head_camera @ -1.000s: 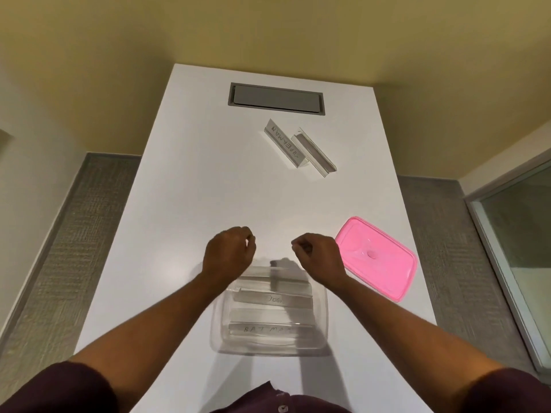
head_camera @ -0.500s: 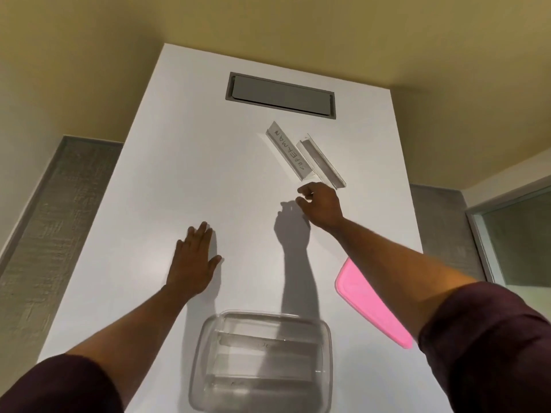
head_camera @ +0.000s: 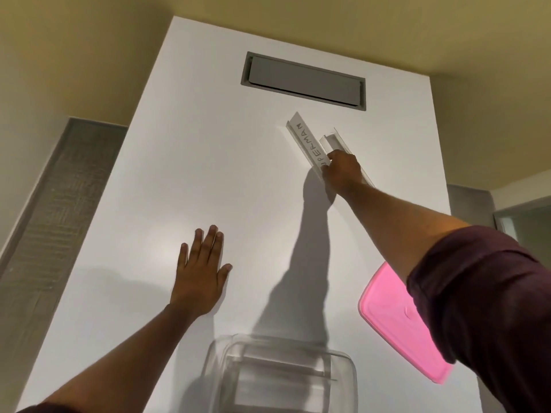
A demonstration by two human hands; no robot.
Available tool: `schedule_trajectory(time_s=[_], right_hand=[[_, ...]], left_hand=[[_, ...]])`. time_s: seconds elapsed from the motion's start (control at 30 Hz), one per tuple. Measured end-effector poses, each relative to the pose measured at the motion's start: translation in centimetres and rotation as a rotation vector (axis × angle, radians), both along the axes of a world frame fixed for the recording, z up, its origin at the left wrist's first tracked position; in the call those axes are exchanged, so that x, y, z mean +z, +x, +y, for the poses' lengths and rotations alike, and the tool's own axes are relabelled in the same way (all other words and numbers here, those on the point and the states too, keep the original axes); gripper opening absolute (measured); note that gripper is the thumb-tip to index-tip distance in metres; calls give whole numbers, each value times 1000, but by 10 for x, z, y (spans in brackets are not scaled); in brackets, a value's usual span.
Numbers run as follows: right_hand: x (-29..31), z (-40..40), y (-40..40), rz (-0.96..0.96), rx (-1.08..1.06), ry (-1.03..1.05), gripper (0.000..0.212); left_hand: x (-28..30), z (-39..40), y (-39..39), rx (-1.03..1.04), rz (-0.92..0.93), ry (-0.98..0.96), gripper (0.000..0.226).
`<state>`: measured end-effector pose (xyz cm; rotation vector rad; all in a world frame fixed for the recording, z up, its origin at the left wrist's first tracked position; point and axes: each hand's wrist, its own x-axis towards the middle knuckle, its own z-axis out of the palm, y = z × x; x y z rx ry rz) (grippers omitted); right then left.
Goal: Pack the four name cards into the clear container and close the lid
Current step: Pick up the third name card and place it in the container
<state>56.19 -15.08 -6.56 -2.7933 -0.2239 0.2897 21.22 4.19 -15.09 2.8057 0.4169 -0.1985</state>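
Two name cards lie side by side at the far right of the white table [head_camera: 185, 162]. The left name card [head_camera: 305, 138] bears handwritten letters; the right name card [head_camera: 335, 141] is a clear holder. My right hand [head_camera: 341, 171] reaches over their near ends, fingers closed on the lettered card's end. Flat on the table, my left hand [head_camera: 201, 269] rests with fingers spread and holds nothing. The clear container [head_camera: 280, 374] stands at the near edge with name cards inside, blurred. Its pink lid [head_camera: 396, 323] lies to the right, partly hidden by my right sleeve.
A grey recessed cable hatch [head_camera: 304, 80] sits in the table's far end. Grey carpet and a yellow-beige floor surround the table. A glass door edge [head_camera: 521, 222] shows at the right.
My right hand has stretched from the container out to the two far cards and closed on the lettered one. My left hand moved off the container and settled flat on the table.
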Motion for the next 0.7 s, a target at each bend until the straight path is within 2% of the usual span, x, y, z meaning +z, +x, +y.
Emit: schedule_trajectory(time_s=[0.2, 0.47, 0.57, 0.7], right_hand=[[19, -4, -9, 15, -130, 136, 22], [51, -43, -106, 263, -355, 711, 14], [65, -58, -155, 358, -383, 864, 13], [81, -72, -215, 451, -432, 1015, 15]], left_hand=[[1, 4, 1, -26, 62, 15, 71], [26, 12, 18, -48, 278, -135, 86], [53, -3, 23, 118, 221, -275, 77], [97, -36, 19, 320, 73, -591, 63]])
